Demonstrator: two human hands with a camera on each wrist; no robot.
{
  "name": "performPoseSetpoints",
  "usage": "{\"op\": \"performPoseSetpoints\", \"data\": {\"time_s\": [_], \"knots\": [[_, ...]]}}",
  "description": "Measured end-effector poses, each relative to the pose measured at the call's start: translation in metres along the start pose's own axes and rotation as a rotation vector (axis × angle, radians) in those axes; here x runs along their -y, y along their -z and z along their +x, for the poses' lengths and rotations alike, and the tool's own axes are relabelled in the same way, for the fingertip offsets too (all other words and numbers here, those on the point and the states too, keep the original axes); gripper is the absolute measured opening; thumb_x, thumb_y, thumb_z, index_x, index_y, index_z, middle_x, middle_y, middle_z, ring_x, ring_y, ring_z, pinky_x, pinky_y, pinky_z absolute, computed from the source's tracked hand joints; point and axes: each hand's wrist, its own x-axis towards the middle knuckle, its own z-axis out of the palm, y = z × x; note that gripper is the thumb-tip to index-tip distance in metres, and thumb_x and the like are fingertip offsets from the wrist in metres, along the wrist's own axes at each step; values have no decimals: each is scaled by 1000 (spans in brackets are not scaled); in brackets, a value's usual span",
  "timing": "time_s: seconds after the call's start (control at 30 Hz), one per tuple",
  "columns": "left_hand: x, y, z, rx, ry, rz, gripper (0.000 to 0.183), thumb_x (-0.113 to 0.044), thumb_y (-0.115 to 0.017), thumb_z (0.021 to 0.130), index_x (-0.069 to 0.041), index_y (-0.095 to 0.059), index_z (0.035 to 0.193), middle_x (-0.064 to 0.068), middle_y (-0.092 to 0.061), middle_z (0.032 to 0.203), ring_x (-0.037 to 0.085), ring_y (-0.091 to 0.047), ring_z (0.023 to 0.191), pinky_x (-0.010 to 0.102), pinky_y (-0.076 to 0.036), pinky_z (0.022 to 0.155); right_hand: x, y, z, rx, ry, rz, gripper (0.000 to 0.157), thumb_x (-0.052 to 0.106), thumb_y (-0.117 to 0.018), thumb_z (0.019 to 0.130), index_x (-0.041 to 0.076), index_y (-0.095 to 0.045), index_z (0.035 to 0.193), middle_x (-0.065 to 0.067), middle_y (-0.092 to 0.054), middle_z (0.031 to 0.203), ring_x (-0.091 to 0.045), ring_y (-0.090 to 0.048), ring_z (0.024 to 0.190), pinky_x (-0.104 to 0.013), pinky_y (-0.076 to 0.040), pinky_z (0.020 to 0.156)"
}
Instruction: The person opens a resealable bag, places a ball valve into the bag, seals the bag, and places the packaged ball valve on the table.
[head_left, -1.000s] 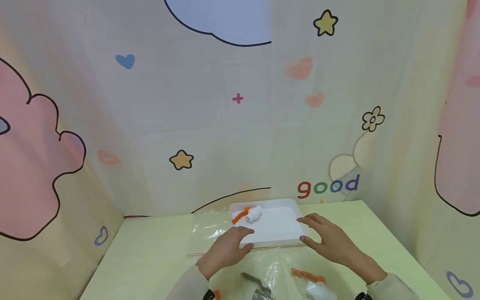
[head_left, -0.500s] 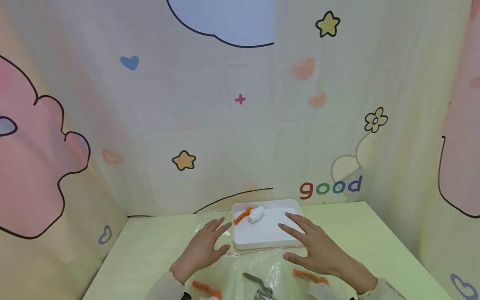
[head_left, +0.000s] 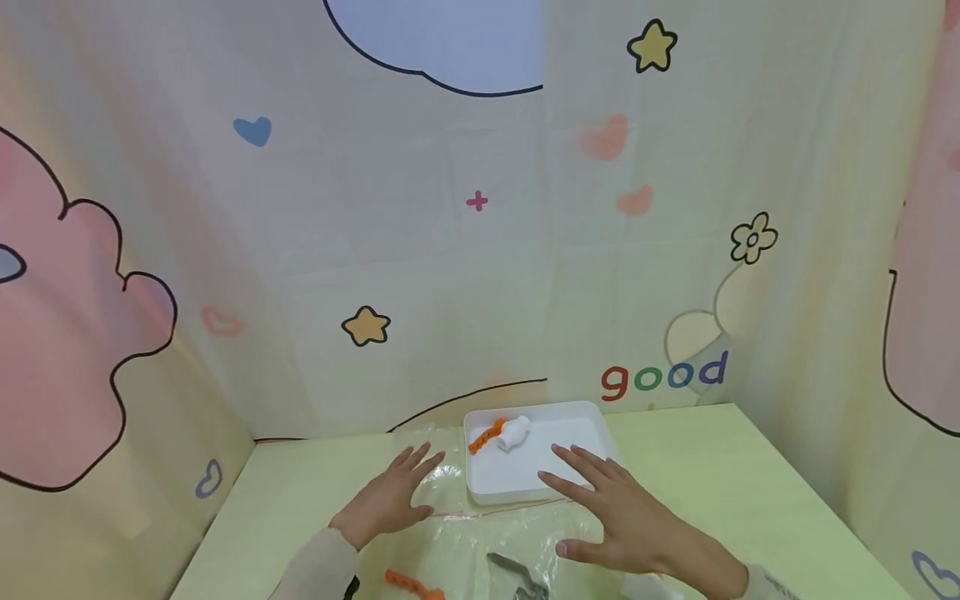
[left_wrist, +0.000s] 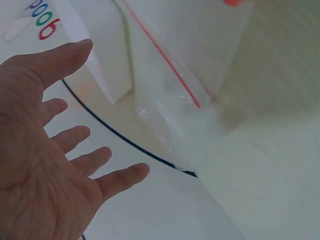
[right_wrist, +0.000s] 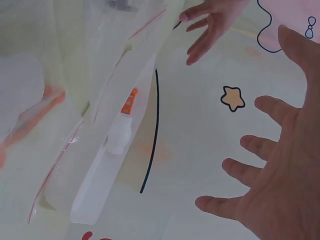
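Note:
My left hand [head_left: 390, 496] hovers to the left of a shallow white tray [head_left: 487, 483], fingers spread and nothing held. Across from it, my right hand [head_left: 622, 517] is likewise spread and holds nothing; its fingers overlap the tray's front right corner in the head view. Inside the tray, at its left, lie an orange strip with holes [head_left: 486, 436] and a rounded white piece [head_left: 514, 433]. The right wrist view shows the same white piece [right_wrist: 120, 135] and orange strip [right_wrist: 129, 101]. Both palms face inward in the wrist views.
Clear plastic zip bags [head_left: 465, 533] with red seal lines lie under and before the tray. At the front are another orange strip [head_left: 412, 583], a bent grey piece [head_left: 517, 571] and a white piece [head_left: 647, 587], partly cut off. A printed curtain [head_left: 420, 208] stands behind.
My left hand has moved left off the tray's front left corner, its fingers spreading. My right hand has come left and nearer the front, also spreading. The tray and its pieces stay put.

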Motion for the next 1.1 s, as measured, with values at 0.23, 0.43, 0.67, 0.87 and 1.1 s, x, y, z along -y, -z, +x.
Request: {"op": "performPoseSetpoints", "data": {"time_s": [0.23, 0.43, 0.67, 0.87, 1.1], "knots": [[10, -15, 8, 101, 32, 22, 80, -24, -78, 83, -15, -37, 151, 16, -33, 158, 44, -38, 140, 57, -43, 104, 8, 4, -4, 118, -53, 71, 79, 76, -50, 85, 36, -35, 152, -2, -24, 164, -34, -29, 147, -65, -30, 111], [12, -26, 14, 118, 64, 76, 70, -20, -78, 82, -14, -47, 144, 15, -50, 146, 37, -53, 129, 51, -46, 103, 10, 4, -7, 128, -43, 68, 77, 73, -52, 86, 38, -33, 151, 2, -25, 163, -32, -31, 147, -63, -31, 111], [10, -31, 15, 100, 61, 116, 55, -12, -77, 77, -11, -60, 129, 12, -64, 125, 32, -62, 114, 48, -50, 97, 9, 3, -9, 147, -56, 90, 74, 70, -54, 86, 36, -37, 150, -1, -30, 161, -30, -34, 144, -64, -33, 110], [12, -33, 19, 59, -35, 188, 32, -10, -75, 78, -10, -68, 109, 3, -66, 99, 22, -65, 91, 39, -54, 83, 8, 1, -11, 95, -25, 54, 72, 62, -62, 86, 34, -41, 148, -2, -35, 159, -27, -41, 140, -59, -37, 109], [14, -33, 21, -1, -74, 127, 13, -1, -67, 83, -13, -64, 78, -4, -58, 74, 10, -50, 67, 28, -45, 61, 4, 1, -11, 135, -60, 76, 70, 68, -53, 88, 36, -39, 149, 1, -34, 159, -28, -44, 137, -58, -38, 108]]}}
